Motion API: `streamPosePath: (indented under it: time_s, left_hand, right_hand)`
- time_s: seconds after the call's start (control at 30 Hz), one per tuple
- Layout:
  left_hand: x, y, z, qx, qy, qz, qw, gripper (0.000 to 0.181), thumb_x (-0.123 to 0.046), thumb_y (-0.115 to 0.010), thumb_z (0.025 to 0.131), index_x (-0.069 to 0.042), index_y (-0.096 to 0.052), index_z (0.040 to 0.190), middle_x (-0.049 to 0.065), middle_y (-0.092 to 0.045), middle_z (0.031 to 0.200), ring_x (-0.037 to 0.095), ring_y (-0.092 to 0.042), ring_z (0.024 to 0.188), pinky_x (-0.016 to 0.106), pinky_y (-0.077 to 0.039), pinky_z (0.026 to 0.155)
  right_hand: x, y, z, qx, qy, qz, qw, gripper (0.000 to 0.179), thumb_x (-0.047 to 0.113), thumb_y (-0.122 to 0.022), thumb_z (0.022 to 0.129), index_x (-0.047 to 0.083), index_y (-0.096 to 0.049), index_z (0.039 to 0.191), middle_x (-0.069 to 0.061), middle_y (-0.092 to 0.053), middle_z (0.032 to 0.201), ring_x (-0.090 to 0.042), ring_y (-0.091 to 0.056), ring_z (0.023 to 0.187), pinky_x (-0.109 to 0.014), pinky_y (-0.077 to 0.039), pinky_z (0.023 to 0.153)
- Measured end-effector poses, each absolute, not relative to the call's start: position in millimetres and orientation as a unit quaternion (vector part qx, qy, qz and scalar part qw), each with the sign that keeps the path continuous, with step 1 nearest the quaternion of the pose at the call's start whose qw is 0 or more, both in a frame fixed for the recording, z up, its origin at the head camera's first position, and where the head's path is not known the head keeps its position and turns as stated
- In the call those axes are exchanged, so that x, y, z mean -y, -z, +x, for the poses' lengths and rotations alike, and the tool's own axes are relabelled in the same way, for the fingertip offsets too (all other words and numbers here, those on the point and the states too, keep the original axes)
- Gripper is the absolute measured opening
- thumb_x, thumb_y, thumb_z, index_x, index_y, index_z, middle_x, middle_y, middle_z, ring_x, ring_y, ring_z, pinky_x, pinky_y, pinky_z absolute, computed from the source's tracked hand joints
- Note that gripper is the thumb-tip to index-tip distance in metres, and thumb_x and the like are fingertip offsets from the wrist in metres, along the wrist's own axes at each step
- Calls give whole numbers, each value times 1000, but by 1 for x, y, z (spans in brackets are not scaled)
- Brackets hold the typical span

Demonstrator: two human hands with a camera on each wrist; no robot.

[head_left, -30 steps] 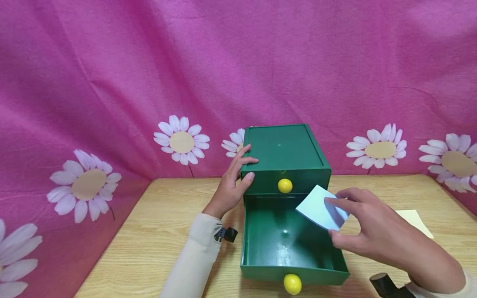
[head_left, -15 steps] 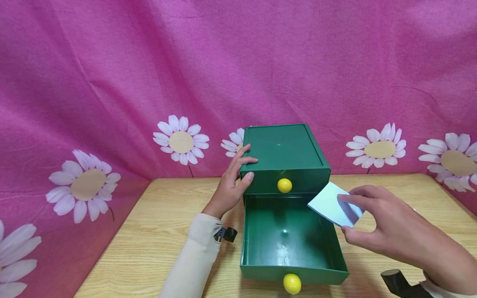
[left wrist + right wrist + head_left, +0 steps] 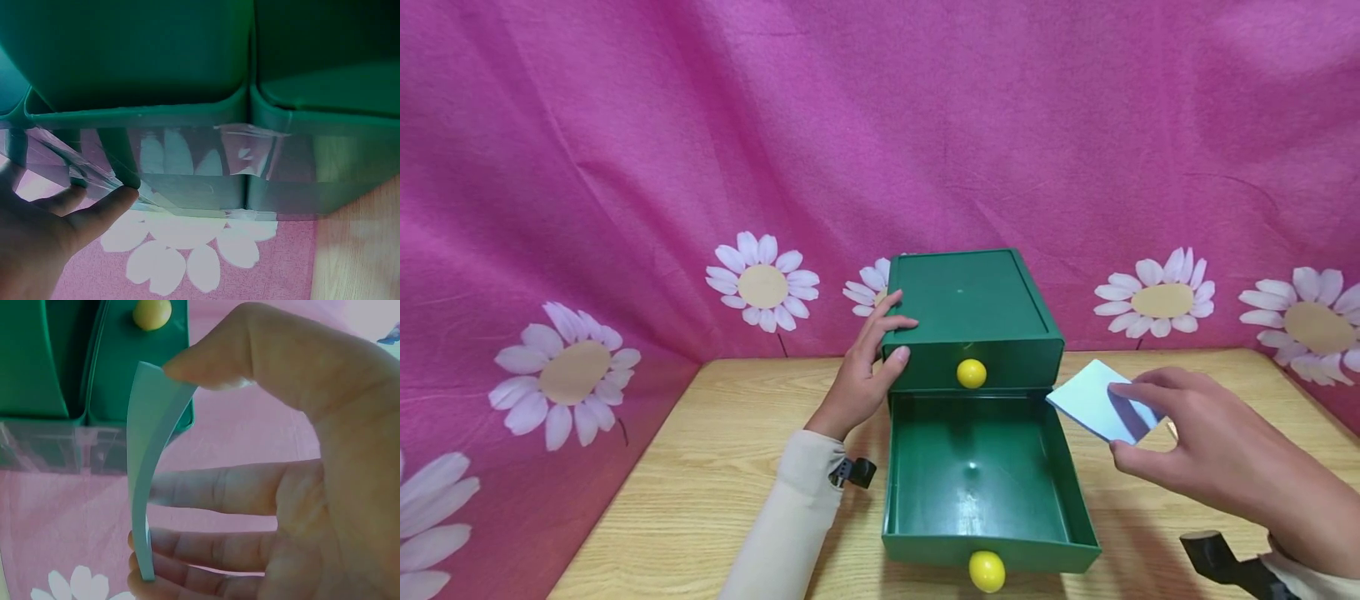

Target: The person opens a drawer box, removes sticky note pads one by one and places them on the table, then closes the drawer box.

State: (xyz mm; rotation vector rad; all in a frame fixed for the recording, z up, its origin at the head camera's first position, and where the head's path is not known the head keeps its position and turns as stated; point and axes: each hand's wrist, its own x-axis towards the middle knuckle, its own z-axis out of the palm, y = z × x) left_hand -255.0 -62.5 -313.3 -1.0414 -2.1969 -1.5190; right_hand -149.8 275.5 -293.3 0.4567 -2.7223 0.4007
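A green two-drawer plastic cabinet (image 3: 962, 292) stands on the table with its lower drawer (image 3: 973, 475) pulled out and its upper drawer (image 3: 925, 367) pushed in. My left hand (image 3: 865, 375) rests on the cabinet's left front corner, fingers fairly straight over the top edge and thumb at the front. In the left wrist view those fingertips touch the cabinet's side wall. My right hand (image 3: 1195, 425) pinches a light blue pad of sticky notes (image 3: 1093, 400) between thumb and fingers, to the right of the lower drawer. The pad bows slightly in the right wrist view (image 3: 147, 462).
Each drawer has a yellow knob, an upper knob (image 3: 972, 373) and a lower knob (image 3: 987, 572). A pale yellow sheet (image 3: 1172, 429) behind my right hand is mostly hidden. A pink cloth with white daisies (image 3: 955, 133) hangs behind the wooden table (image 3: 715, 450).
My right hand has carried the blue sticky note pad rightward, from over the open lower drawer to beside it. My left hand and the cabinet stay where they were.
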Motion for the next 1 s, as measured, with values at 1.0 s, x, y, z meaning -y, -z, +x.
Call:
streamPosePath:
  time_s: [1.0]
  left_hand:
    - [63, 314, -255, 759, 524, -361, 136, 35, -11, -47, 97, -6, -48, 132, 7, -21, 159, 22, -19, 145, 60, -28, 107]
  right_hand:
    - [-306, 309, -186, 979, -128, 74, 138, 68, 39, -76, 71, -13, -62, 113, -21, -61, 84, -29, -52, 74, -33, -36, 56]
